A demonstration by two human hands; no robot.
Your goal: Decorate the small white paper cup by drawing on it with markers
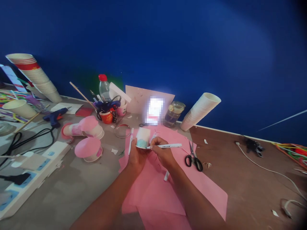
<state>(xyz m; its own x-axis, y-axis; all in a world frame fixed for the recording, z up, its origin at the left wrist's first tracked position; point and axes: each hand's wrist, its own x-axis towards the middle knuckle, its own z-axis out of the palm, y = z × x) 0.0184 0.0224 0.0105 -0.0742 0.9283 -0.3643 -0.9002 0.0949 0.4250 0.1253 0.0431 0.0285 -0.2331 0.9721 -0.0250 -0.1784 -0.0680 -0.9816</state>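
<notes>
Nearby, scissors (193, 157) lie on pink paper (206, 188) beside the right hand (163, 153).

Centre of the frame: paper cup (143, 138) held in the left hand (136, 157), marker pen (165, 146) in the right hand (163, 153), tip touching the cup, both above paper sheets (168, 191) spread on the worktop (79, 185). Right of the hands, on the sheets' edge: scissors (193, 159). Upper right of those: cup stack (200, 111), tilted against the wall. Left of centre: two upturned cups (88, 148). Far left: glue gun (55, 117); upper left corner, another cup stack (35, 75). Behind the cup: bottle (104, 88) and jar (174, 114).
</notes>
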